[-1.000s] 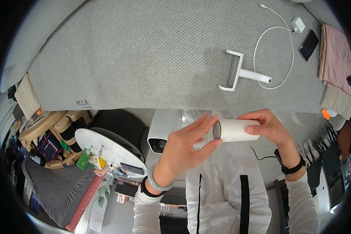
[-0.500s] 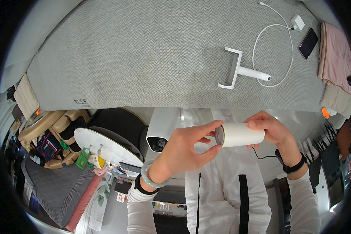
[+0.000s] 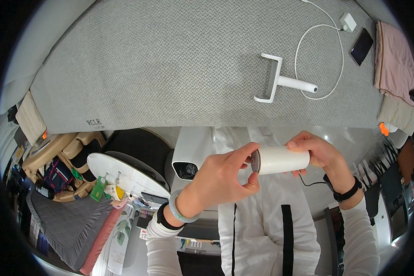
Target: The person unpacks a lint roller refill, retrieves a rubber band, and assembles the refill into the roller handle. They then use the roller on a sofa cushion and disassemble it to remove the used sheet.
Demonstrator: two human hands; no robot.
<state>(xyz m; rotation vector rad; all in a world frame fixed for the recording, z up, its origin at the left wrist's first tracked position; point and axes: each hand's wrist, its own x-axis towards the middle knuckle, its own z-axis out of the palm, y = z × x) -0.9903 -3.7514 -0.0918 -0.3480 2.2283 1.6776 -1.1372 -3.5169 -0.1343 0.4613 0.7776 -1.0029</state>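
A white lint roller refill [image 3: 284,159] lies sideways between my hands, above my lap. My left hand [image 3: 223,172] pinches its left end, thumb below and fingers above the grey end cap [image 3: 255,162]. The other end is in my right hand [image 3: 318,151], its thumb on top and fingertips showing underneath. Beyond my hands, on the grey sofa cover [image 3: 170,69], rests a white lint roller handle [image 3: 296,83] with its U-shaped frame bare.
Behind the handle curls a white charging cable [image 3: 296,50] with a white plug [image 3: 348,22]; a dark phone [image 3: 362,47] and folded pink cloth [image 3: 392,60] lie right. Below the sofa edge stands a white bin [image 3: 188,147], beside an oval white table [image 3: 124,175].
Both hands and the roll have shifted very slightly left in the picture, with the grip on the roll much the same. The sofa things have also shifted slightly in view.
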